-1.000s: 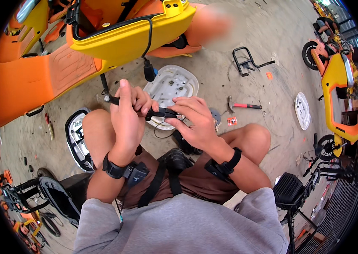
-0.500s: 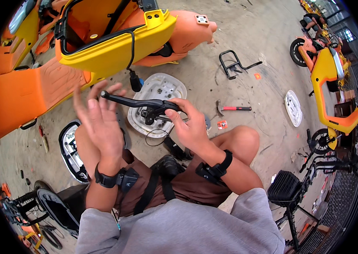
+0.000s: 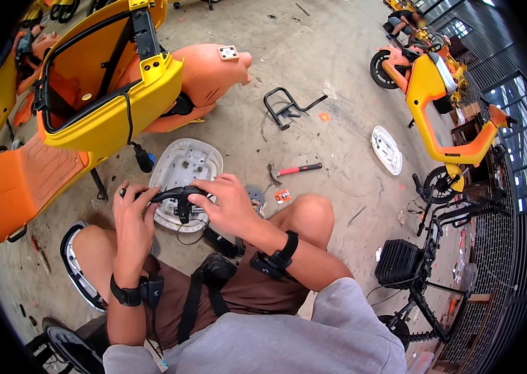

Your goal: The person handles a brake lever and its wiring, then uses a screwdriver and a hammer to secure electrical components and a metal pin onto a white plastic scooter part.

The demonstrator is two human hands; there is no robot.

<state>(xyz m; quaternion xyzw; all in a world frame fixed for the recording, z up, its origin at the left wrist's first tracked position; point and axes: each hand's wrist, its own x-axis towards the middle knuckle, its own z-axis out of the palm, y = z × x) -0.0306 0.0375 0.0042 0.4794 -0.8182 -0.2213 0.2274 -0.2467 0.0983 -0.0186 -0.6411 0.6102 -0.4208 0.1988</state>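
A black brake lever (image 3: 182, 206) is held level above my lap, spanning both hands. My left hand (image 3: 131, 224) has its fingers and thumb closed round the lever's thin end, whose tip sticks out past them. At the clamp end, my right hand (image 3: 229, 206) grips between thumb and fingers. Just beyond lies a white plastic tray (image 3: 176, 148) on the floor, with several bolts and small metal parts in it. A black cable loops below the lever towards a small black part (image 3: 221, 242) by my lap.
A yellow and orange scooter body (image 3: 95, 134) stands at the left. Ahead on the floor lie a red-handled hammer (image 3: 297, 169), a bent black tube bracket (image 3: 285, 111) and a white shell (image 3: 386, 149). Another scooter (image 3: 428, 118) and a black-basket bike (image 3: 397, 265) stand right; a person (image 3: 402, 23) crouches far off.
My left hand was open and apart beside the lever; now it has closed on the thin end. My right hand keeps its hold. The whole view has swung, shifting the surroundings left.
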